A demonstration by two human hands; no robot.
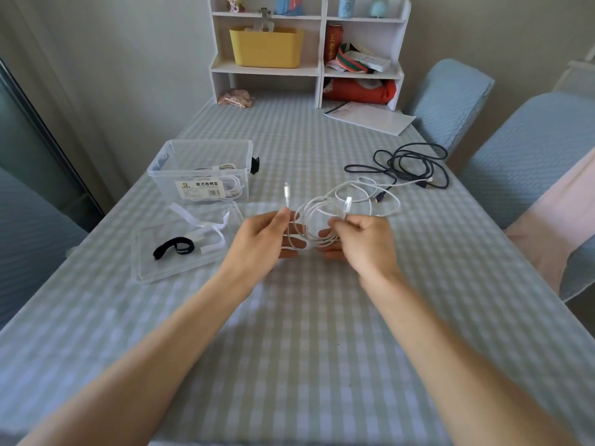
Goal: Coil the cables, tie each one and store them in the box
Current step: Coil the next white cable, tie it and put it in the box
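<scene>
The left hand (262,238) is pinching the white cable (325,217) just below its upright plug; the right hand (360,239) is gripping the loose coils above the table (306,333). The clear box (201,175), labelled 欧式收纳盒, is holding what looks like another white cable. A dark cable (409,165) is lying apart.

We count two hands, the left hand (257,238) and the right hand (363,243). We see three cables outside the box: one white cable (317,217) in the hands, one more white cable (373,194) and one black cable (415,165) on the table. There is one clear box (180,164) with one lid (148,268). On the lid we count one black strap (175,251) and two white straps (199,225). We see two blue chairs (450,101).
</scene>
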